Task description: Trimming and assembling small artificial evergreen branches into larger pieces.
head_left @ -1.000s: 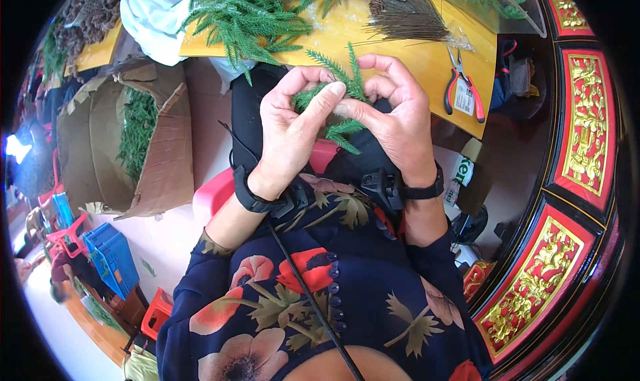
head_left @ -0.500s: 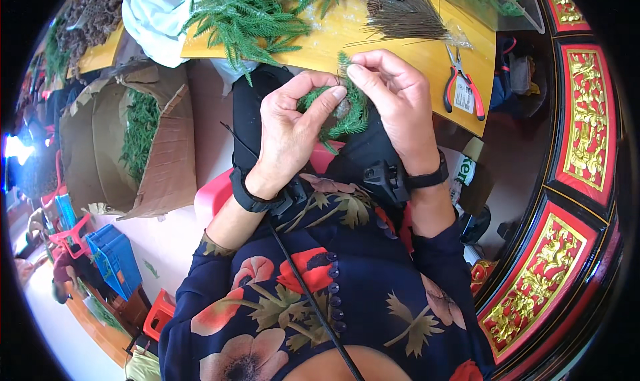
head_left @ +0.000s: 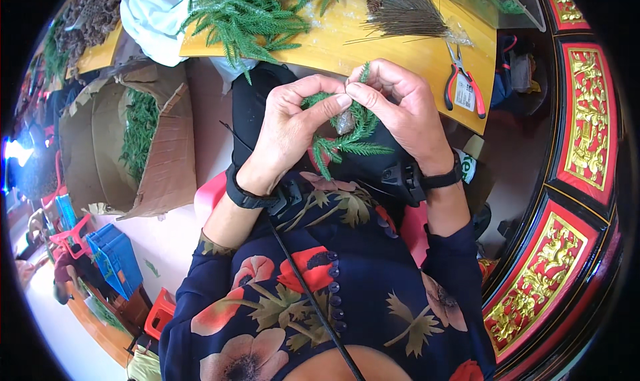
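Observation:
Between my hands hangs a green artificial pine sprig (head_left: 363,119) with a small brown-grey pine cone (head_left: 345,122) among its needles. My left hand (head_left: 298,118) pinches the sprig's upper part between thumb and index finger. Thumb and fingertips of my right hand (head_left: 400,108) meet those of the left at the same spot, closed on the sprig. A thin stem or wire may lie between the fingertips, but it is too small to make out. The needles droop below both hands, above my lap.
On the yellow table (head_left: 333,51) ahead lie loose pine sprigs (head_left: 247,28), a bundle of thin brown wires (head_left: 410,18) and red-handled pliers (head_left: 465,81). A torn cardboard box (head_left: 163,161) holding greenery stands at left. Carved red-and-gold panels (head_left: 543,274) line the right side.
My right hand has shifted slightly right and down, and its fingertips now meet the left's. The sprig has turned, its lower branches spreading further down and right.

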`<state>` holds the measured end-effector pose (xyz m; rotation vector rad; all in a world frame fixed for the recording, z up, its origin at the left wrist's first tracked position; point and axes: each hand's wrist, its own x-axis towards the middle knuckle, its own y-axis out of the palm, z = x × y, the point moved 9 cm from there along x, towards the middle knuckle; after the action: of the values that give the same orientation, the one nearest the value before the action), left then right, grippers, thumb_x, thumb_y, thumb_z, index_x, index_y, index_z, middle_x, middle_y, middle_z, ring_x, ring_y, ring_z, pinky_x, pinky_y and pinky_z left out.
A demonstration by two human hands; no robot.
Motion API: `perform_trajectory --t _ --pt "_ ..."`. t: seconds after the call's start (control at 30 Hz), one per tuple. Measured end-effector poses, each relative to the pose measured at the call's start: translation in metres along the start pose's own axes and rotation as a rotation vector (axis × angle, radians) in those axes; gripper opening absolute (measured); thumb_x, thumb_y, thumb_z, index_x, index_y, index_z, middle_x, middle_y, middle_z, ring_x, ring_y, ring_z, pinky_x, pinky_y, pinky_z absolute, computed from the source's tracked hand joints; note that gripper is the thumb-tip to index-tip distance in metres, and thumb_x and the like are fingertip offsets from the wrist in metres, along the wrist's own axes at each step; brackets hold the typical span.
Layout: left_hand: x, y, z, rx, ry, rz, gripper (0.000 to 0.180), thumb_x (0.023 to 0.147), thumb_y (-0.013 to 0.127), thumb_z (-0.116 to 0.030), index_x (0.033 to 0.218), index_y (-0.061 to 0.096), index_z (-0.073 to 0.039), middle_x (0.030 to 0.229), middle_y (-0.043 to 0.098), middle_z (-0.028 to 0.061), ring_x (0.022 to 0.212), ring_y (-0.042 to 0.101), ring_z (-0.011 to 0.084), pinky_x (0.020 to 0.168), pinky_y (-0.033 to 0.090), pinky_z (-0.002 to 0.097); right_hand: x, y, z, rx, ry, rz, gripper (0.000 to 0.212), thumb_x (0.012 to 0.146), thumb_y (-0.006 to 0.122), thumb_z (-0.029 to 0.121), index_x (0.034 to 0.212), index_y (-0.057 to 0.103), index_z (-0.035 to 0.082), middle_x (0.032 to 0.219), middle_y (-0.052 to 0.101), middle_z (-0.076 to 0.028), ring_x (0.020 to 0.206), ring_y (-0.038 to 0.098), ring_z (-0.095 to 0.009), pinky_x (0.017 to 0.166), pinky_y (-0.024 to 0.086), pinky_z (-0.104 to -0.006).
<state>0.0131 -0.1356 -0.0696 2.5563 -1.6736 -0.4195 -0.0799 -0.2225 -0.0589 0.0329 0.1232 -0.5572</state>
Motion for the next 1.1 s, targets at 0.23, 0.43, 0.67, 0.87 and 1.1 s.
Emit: perform_trajectory --t 0.23,0.43,0.67,0.87,1.1 --pt "0.003 0.004 0.01 -0.076 -0.05 0.126 0.01 0.088 0.066 -0.01 0.094 0.066 -0.002 0.078 0.064 -0.0008 0.071 0.057 0.0037 0.062 0.048 0.0185 -0.004 -0.002 0.029 -0.348 -0.288 -0.053 0.005 0.085 0.064 0.005 0.089 0.062 0.002 0.089 0.062 -0.004 0.078 0.057 -0.009 0.068 0.045 -0.0221" --pt "0.006 0.009 0.006 -0.079 -0.169 0.292 0.009 0.087 0.064 -0.006 0.094 0.067 0.0 0.084 0.064 -0.0008 0.079 0.056 0.0055 0.074 0.045 0.021 -0.009 0.01 0.061 -0.396 -0.636 0.103 0.008 0.079 0.066 -0.001 0.087 0.064 0.002 0.092 0.066 -0.007 0.081 0.061 -0.014 0.069 0.047 -0.026" --pt "0.012 0.012 0.0 0.168 -0.036 0.481 0.013 0.087 0.066 -0.013 0.094 0.066 -0.002 0.079 0.065 -0.0008 0.074 0.057 0.0036 0.062 0.046 0.0221 -0.011 0.017 0.067 -0.509 -0.609 0.176 0.007 0.078 0.066 -0.002 0.084 0.065 0.002 0.08 0.064 -0.004 0.066 0.056 -0.012 0.058 0.042 -0.0241" --pt "0.009 0.006 -0.022 0.769 0.265 0.123 0.01 0.083 0.068 -0.011 0.091 0.068 -0.003 0.073 0.063 0.0032 0.07 0.055 0.0032 0.058 0.045 0.0236 -0.008 -0.004 0.016 -0.454 -0.029 -0.127 0.003 0.083 0.066 0.001 0.086 0.066 0.001 0.072 0.059 0.003 0.056 0.042 -0.002 0.048 0.03 -0.0199" --pt "0.003 -0.005 -0.017 0.583 0.234 -0.078 0.012 0.083 0.069 -0.011 0.091 0.069 -0.002 0.073 0.063 0.0014 0.068 0.055 0.0034 0.057 0.044 0.0233 -0.007 -0.008 0.008 -0.231 -0.155 -0.249 0.007 0.087 0.062 0.001 0.092 0.067 -0.001 0.079 0.063 0.003 0.066 0.051 0.0 0.057 0.04 -0.0172"
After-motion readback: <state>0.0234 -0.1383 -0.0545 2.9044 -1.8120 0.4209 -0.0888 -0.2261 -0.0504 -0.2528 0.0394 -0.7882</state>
